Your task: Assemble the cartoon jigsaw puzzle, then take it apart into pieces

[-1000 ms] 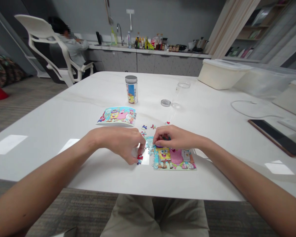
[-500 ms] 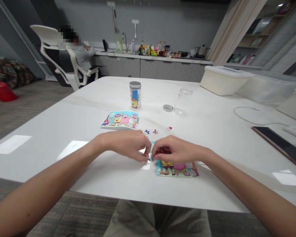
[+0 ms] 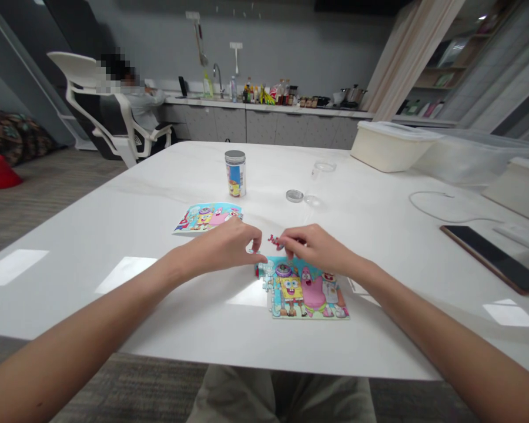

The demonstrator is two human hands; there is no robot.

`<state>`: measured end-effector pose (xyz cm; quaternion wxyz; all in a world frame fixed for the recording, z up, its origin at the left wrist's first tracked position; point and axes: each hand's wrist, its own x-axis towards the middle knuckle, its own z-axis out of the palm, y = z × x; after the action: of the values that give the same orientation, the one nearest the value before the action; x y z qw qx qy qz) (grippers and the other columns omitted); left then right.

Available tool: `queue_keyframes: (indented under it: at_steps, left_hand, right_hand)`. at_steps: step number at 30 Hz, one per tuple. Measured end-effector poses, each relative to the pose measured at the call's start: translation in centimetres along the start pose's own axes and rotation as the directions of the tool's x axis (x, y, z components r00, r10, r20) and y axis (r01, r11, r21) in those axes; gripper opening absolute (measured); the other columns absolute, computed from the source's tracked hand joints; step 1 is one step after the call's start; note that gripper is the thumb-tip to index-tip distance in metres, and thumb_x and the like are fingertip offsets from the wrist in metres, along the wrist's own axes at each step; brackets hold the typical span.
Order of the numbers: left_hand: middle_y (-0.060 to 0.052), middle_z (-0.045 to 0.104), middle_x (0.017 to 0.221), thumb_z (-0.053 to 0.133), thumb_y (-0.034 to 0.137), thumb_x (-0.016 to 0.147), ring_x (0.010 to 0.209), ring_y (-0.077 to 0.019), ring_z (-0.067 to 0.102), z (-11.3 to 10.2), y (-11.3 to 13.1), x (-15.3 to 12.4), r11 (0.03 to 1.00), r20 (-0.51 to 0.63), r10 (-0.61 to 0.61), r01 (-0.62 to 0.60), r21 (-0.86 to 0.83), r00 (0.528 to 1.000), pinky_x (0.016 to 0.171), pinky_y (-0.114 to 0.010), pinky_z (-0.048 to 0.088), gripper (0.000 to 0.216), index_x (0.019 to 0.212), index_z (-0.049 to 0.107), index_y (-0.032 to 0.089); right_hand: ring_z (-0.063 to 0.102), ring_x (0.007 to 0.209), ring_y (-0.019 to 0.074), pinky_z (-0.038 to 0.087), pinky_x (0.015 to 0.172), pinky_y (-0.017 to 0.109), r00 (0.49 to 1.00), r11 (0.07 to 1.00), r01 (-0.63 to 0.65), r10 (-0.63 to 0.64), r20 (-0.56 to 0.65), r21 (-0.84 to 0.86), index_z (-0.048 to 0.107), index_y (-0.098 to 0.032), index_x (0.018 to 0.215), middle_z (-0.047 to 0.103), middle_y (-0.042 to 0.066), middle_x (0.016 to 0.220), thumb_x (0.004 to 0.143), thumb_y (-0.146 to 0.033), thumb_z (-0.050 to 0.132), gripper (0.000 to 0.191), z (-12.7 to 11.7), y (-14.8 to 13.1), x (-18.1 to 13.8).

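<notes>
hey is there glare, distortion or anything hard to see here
Head view: bright rectangular glare patches on the glossy white table, one beside the colourful cartoon jigsaw puzzle; head view: wide-angle stretching towards the lower corners; head view: the clear cylindrical jar almost vanishes against the table.
</notes>
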<state>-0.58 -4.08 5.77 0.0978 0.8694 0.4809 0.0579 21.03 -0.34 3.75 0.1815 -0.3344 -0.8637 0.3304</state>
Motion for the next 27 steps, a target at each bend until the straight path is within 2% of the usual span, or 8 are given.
queue_keyframes:
  at_steps: [3, 4, 8, 12, 16, 22, 27]
  left_hand:
    - [-0.007, 0.061, 0.065, 0.049, 0.033, 0.091, 0.063, -0.0167, 0.055, 0.2, -0.7, 0.2, 0.973, 0.009, -0.069, 0.065, 0.220, 0.998, 0.058, -0.028, 0.032, 0.028, 0.083, 0.067, 0.013]
    - [-0.009, 0.061, 0.067, 0.044, 0.028, 0.092, 0.064, -0.0177, 0.056, 0.3, -0.9, 0.2, 0.957, 0.029, -0.087, 0.076, 0.278, 0.996, 0.058, -0.029, 0.032, 0.029, 0.084, 0.066, 0.011]
    - [-0.012, 0.064, 0.075, 0.037, 0.018, 0.093, 0.069, -0.0202, 0.060, 0.5, -1.1, 0.2, 0.927, 0.072, -0.157, 0.122, 0.355, 0.985, 0.058, -0.030, 0.036, 0.028, 0.093, 0.065, 0.011]
    - [-0.012, 0.068, 0.086, 0.037, 0.024, 0.096, 0.077, -0.0229, 0.064, 0.9, -1.2, 0.2, 0.947, 0.073, -0.159, 0.131, 0.295, 0.985, 0.063, -0.031, 0.041, 0.030, 0.111, 0.061, 0.015]
    - [-0.011, 0.070, 0.093, 0.039, 0.026, 0.096, 0.085, -0.0238, 0.066, 1.4, -1.9, 0.4, 0.967, 0.068, -0.096, 0.077, 0.241, 0.993, 0.068, -0.031, 0.044, 0.031, 0.119, 0.060, 0.020]
    - [-0.009, 0.069, 0.086, 0.035, 0.024, 0.097, 0.078, -0.0214, 0.065, 1.8, -2.1, 0.7, 0.971, 0.096, -0.080, 0.056, 0.231, 0.992, 0.065, -0.030, 0.043, 0.030, 0.104, 0.065, 0.020]
    - [-0.012, 0.068, 0.086, 0.035, 0.024, 0.098, 0.077, -0.0220, 0.064, 1.2, -1.4, 0.5, 0.964, 0.101, -0.112, 0.084, 0.251, 0.989, 0.064, -0.030, 0.042, 0.028, 0.104, 0.061, 0.016]
  right_hand:
    - [0.058, 0.067, 0.0152, 0.042, 0.067, 0.031, 0.966, 0.990, -0.133, 0.118, -0.229, -0.050, 0.071, -0.017, 0.084, 0.070, 0.007, 0.082, 0.089, -0.037, 0.052, 0.028, -1.9, 2.1, 0.4]
    - [0.059, 0.068, 0.0163, 0.042, 0.067, 0.032, 0.945, 0.983, -0.174, 0.149, -0.290, -0.062, 0.071, -0.017, 0.083, 0.071, 0.007, 0.081, 0.088, -0.037, 0.054, 0.028, -2.5, 2.9, 0.4]
    - [0.061, 0.066, 0.0169, 0.043, 0.066, 0.030, 0.898, 0.960, -0.265, 0.211, -0.387, -0.091, 0.070, -0.018, 0.084, 0.069, 0.003, 0.070, 0.083, -0.033, 0.058, 0.020, -3.0, 5.4, 0.5]
    - [0.061, 0.069, 0.0173, 0.041, 0.064, 0.028, 0.910, 0.923, -0.321, 0.238, -0.341, -0.212, 0.069, -0.019, 0.079, 0.069, 0.003, 0.072, 0.082, -0.029, 0.057, 0.016, -2.3, 6.2, 0.4]
    - [0.060, 0.075, 0.0191, 0.040, 0.065, 0.029, 0.897, 0.866, -0.383, 0.265, -0.354, -0.322, 0.068, -0.019, 0.082, 0.068, 0.006, 0.082, 0.083, -0.032, 0.058, 0.017, -2.1, 6.3, 0.3]
    - [0.059, 0.078, 0.0192, 0.040, 0.067, 0.028, 0.895, 0.846, -0.395, 0.266, -0.358, -0.358, 0.065, -0.018, 0.082, 0.066, 0.007, 0.086, 0.084, -0.030, 0.056, 0.015, -2.0, 6.3, 0.4]
    - [0.058, 0.075, 0.0188, 0.039, 0.065, 0.029, 0.901, 0.843, -0.384, 0.254, -0.351, -0.376, 0.064, -0.019, 0.086, 0.065, 0.006, 0.084, 0.085, -0.031, 0.054, 0.015, -1.9, 6.4, 0.3]
